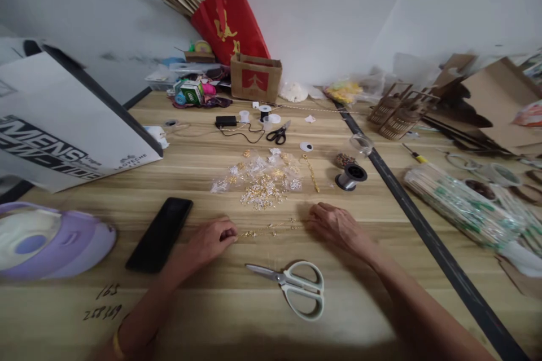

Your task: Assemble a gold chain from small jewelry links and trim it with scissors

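Observation:
A thin gold chain with small charms (pixel 271 226) lies stretched across the wooden table between my hands. At its left end, my left hand (pixel 215 237) has thumb and forefinger closed on the chain. My right hand (pixel 332 222) rests with fingers bent together over the other end; its fingertips partly hide the chain there. Just beyond lies a loose pile of gold and clear beads (pixel 262 194), with small plastic bags of findings (pixel 275 166) behind it. Pale-handled scissors (pixel 292 285) lie on the near side of the chain, blades pointing left. Another gold chain piece (pixel 311 174) lies behind my right hand.
A black phone (pixel 160 234) and a purple-white device (pixel 63 240) are at left, below a white box (pixel 76 124). A wire spool (pixel 351 177), black scissors (pixel 278 134) and a red bag (pixel 231 22) stand farther back. Plastic-wrapped sticks (pixel 461 203) lie right.

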Motion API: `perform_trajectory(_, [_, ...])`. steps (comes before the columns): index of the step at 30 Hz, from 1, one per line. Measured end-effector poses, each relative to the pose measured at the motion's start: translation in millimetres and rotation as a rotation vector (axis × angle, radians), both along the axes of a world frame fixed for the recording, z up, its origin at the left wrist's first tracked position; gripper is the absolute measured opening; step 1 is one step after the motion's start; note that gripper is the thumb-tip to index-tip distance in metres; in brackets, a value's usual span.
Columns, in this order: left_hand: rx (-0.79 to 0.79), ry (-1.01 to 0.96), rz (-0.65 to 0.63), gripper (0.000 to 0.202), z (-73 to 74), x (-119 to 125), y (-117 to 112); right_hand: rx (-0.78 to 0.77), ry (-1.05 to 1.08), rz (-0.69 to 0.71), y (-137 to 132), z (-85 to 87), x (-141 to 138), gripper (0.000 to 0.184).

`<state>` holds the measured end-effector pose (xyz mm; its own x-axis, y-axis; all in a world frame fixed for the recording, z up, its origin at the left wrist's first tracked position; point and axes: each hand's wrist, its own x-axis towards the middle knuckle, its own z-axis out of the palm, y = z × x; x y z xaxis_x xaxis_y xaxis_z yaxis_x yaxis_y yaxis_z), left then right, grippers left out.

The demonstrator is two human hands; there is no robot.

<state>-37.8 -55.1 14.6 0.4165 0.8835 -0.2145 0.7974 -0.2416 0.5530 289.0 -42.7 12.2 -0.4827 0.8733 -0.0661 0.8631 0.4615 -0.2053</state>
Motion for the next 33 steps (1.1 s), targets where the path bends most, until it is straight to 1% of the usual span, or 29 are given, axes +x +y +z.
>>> perform_trajectory(4, [0.038, 0.058, -0.035, 0.015, 0.5, 4.0, 0.9, -0.030, -0.146, -0.075, -0.7, 1.0, -10.4, 0.015])
perform_trajectory(8, [0.048, 0.100, -0.065, 0.016, -1.2, 4.9, 0.5, -0.052, -0.267, -0.165, -4.0, 6.4, -23.4, 0.014])
perform_trajectory(12, [0.064, 0.148, -0.099, 0.017, -1.2, 5.8, -2.0, -0.091, -0.327, -0.211, -6.0, 9.3, -31.9, 0.015])
perform_trajectory(17, [0.097, 0.206, -0.129, 0.019, 1.3, 8.3, -6.8, -0.101, -0.351, -0.180, 0.3, 5.6, -31.9, 0.017])
perform_trajectory(21, [0.049, 0.280, -0.151, 0.018, 6.3, 16.3, -10.1, -0.085, -0.359, -0.152, 8.0, 3.8, -28.0, 0.015])
perform_trajectory(24, [0.023, 0.287, -0.161, 0.017, 7.2, 24.4, -12.1, -0.069, -0.363, -0.130, 14.9, 2.6, -23.0, 0.015])
perform_trajectory(26, [0.021, 0.276, -0.167, 0.016, 4.0, 29.2, -13.7, -0.055, -0.366, -0.116, 20.4, 0.8, -18.4, 0.016])
perform_trajectory(29, [0.047, 0.227, -0.171, 0.015, -5.7, 34.8, -16.2, -0.035, -0.363, -0.090, 29.2, -3.1, -11.1, 0.017])
perform_trajectory(31, [0.082, 0.173, -0.197, 0.015, -12.1, 38.6, -17.5, -0.019, -0.360, -0.082, 35.0, -5.4, -7.1, 0.016])
perform_trajectory(33, [0.099, 0.145, -0.224, 0.015, -15.2, 43.8, -18.5, 0.004, -0.356, -0.089, 40.8, -6.9, -4.4, 0.017])
